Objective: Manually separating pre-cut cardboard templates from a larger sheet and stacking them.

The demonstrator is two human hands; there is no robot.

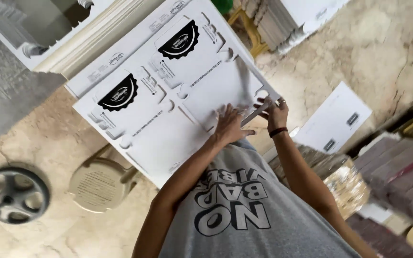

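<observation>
- Your right hand (pixel 274 113) pinches the near right edge of the flat white die-cut cardboard sheet with black scalloped emblems (pixel 168 95), fingers curled narrow around a thin strip of it, which blurs as it lifts from the sheet's face
- Your left hand (pixel 229 125) lies open and flat just beside that pinch, palm down on the same sheet, fingers spread and pressing the board, holding nothing closed
- The sheet runs away from both hands toward the far left, its two black emblems well beyond your fingertips and its cut-out slots and round notches between the emblems and your hands
- Under the sheet, below your left forearm, a round beige plastic stool (pixel 99 184) carries it; only the stool's seat and part of a leg show
- Beyond the sheet's far edge a thick stack of similar white cardboard sheets (pixel 72 43) lies at an angle, touching or just overlapping it; which one, you cannot tell
- To the right of your right hand, apart from it, a single white printed sheet (pixel 333 122) lies on the mottled stone floor (pixel 378 52)
- Far to the left of your grip a grey spoked wheel (pixel 15 194) lies on the floor
</observation>
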